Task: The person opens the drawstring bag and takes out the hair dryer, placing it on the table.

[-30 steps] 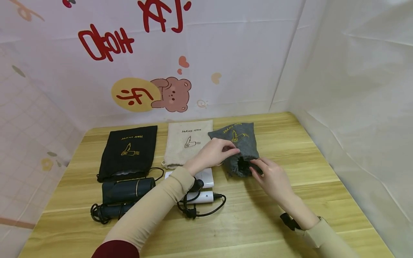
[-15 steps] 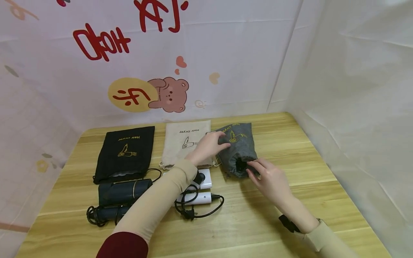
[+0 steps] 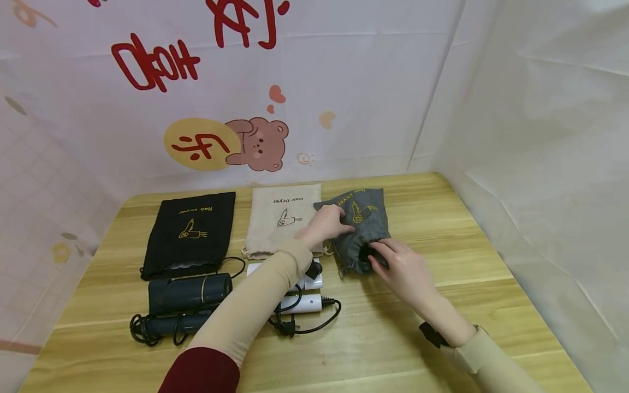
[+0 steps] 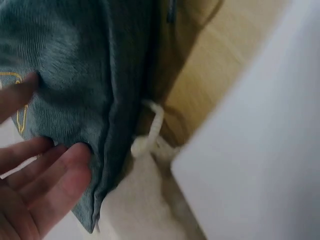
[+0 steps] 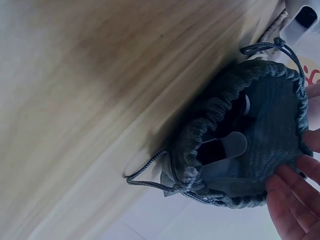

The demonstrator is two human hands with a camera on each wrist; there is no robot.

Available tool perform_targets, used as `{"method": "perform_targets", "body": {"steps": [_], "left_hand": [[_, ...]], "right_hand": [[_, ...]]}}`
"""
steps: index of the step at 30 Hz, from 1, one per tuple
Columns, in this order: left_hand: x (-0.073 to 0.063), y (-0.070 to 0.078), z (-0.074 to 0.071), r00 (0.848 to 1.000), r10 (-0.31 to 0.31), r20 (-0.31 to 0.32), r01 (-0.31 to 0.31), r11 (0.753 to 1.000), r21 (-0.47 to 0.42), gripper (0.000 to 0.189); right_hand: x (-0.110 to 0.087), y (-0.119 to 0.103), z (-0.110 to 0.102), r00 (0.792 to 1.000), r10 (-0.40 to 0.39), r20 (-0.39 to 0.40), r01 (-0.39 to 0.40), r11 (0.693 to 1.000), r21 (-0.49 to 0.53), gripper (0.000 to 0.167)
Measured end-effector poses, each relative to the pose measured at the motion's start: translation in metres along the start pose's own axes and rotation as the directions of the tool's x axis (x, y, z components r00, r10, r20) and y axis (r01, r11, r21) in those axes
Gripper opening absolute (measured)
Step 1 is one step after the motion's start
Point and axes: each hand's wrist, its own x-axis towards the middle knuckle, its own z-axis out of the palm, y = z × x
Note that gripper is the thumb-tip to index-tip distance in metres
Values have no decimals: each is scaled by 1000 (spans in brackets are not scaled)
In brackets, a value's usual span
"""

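A grey drawstring bag (image 3: 361, 224) printed "Hair Dryer" lies at the back right, its gathered mouth facing the person. My left hand (image 3: 326, 224) rests its fingers on the bag's left side; in the left wrist view the thumb and fingers (image 4: 75, 160) lie spread on the fabric. My right hand (image 3: 403, 270) is at the bag's mouth, fingertips touching the rim. In the right wrist view those fingers (image 5: 287, 192) look straight against the rim (image 5: 215, 110). Inside the bag a dark item with a pale rounded edge (image 5: 235, 144) shows; its kind is hidden.
A beige bag (image 3: 275, 229) touches the grey one's left side. Farther left lies a black bag (image 3: 191, 229) with a folded dark hair dryer (image 3: 189, 292) and a dark corded stick-shaped appliance (image 3: 169, 325) before it. White corded appliances (image 3: 307, 303) lie partly under my left forearm.
My left hand has let go of the bag's mouth and moved back and left onto its side. The right hand has shifted slightly left, still at the mouth.
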Motion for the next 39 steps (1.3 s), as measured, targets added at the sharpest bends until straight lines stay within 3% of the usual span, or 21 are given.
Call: {"method": "perform_targets", "body": {"steps": [3, 8, 13, 17, 23, 30, 39], "left_hand": [[4, 3, 5, 999, -24, -30, 24, 1000, 7, 26], [12, 5, 14, 994, -89, -65, 91, 995, 32, 57], [16, 10, 18, 986, -130, -105, 135, 990, 44, 63], [17, 12, 17, 983, -129, -129, 134, 990, 34, 54], [17, 9, 12, 980, -124, -157, 120, 992, -30, 21], [19, -4, 7, 976, -116, -183, 105, 992, -67, 18], [22, -15, 3, 974, -152, -167, 148, 988, -38, 18]], "right_hand": [[0, 1, 2, 1000, 7, 16, -7, 1000, -4, 28], [1, 2, 4, 998, 36, 50, -35, 999, -8, 27], [3, 3, 6, 996, 57, 69, -56, 998, -7, 27], [4, 4, 8, 995, 63, 84, -61, 998, -17, 26], [6, 5, 15, 993, 50, 107, -46, 998, -38, 29], [13, 6, 24, 985, 30, 170, -17, 997, -74, 36], [16, 5, 31, 981, -20, 195, 37, 996, -86, 44]]}}
